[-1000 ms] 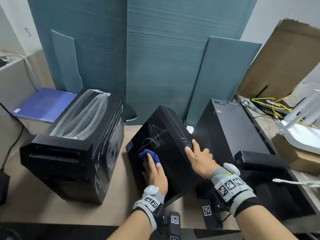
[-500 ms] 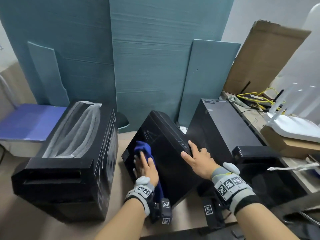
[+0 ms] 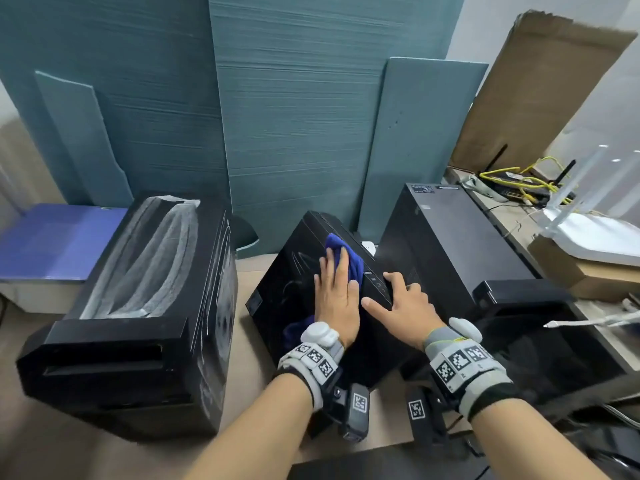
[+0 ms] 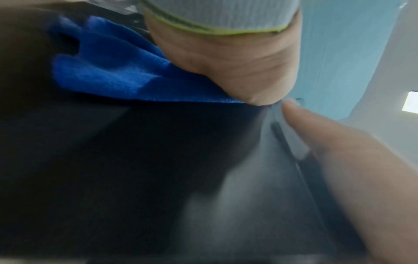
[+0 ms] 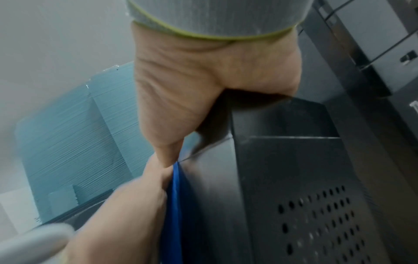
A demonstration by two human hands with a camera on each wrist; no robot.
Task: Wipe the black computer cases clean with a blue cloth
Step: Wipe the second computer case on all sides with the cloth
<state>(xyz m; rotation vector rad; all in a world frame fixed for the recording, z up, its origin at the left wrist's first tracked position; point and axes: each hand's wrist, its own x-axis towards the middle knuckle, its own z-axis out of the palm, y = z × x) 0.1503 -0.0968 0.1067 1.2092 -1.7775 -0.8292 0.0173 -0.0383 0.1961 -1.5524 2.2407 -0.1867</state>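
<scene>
From the head camera, three black computer cases stand on a tan surface in front of four teal foam boards (image 3: 304,109) leaning against the wall: the left case (image 3: 138,323), large with whitish dust streaks on its top; the middle case (image 3: 291,289), tilted over with its broad glossy side facing up; and the right case (image 3: 446,237), upright. One blue cloth (image 3: 349,259) lies on the upper part of the middle case's side panel, and the left hand (image 3: 337,296) presses flat on it with straight fingers, cloth showing past the fingertips and again near the wrist. The right hand (image 3: 403,306) grips the top edge of the same case, thumb stretched toward the left hand and fingers curled over the edge. A purple folder (image 3: 55,240) lies at far left; one brown cardboard sheet (image 3: 540,98) leans at right above a tangle of yellow cables (image 3: 519,181). From the left wrist camera, the heel of the left hand (image 4: 228,62) bears on the blue cloth (image 4: 113,71), which bunches against the dark panel (image 4: 135,169), while the right hand's thumb (image 4: 316,128) lies along the panel's edge. From the right wrist camera, the right hand (image 5: 192,89) holds the case edge, the thumb reaching down to touch the left hand (image 5: 126,205), with a strip of blue cloth (image 5: 174,205) just beside it and one side panel (image 5: 316,223) pierced with vent holes.
</scene>
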